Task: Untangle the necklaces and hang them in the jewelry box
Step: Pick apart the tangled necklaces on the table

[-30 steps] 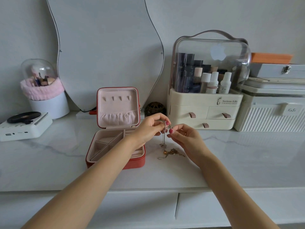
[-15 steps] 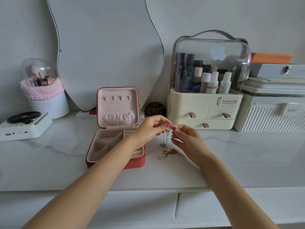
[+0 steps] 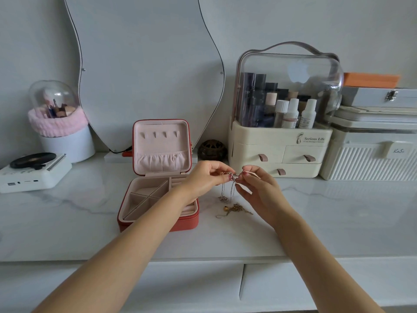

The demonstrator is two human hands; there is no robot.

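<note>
A red jewelry box (image 3: 158, 222) with pink lining stands open on the marble top, its lid upright with several hooks (image 3: 159, 134) and a gathered pocket. Just right of the box, my left hand (image 3: 204, 177) and my right hand (image 3: 259, 190) pinch the top of a thin silver necklace (image 3: 228, 192) between fingertips. Its chain hangs down in loops and its lower end touches the table. A tangled gold necklace (image 3: 234, 210) lies on the marble below my hands.
A cream cosmetics organiser (image 3: 279, 152) with a clear dome stands behind my hands, white cases (image 3: 370, 159) to its right. A wavy mirror (image 3: 146, 71) leans at the back, a small dark ornament (image 3: 212, 150) beside it. A record-player gadget (image 3: 31, 172) and brush holder (image 3: 61, 132) sit left.
My hands have moved slightly apart at the top of the silver necklace, and the hanging chain loops have spread a little. The gold necklace has not moved.
</note>
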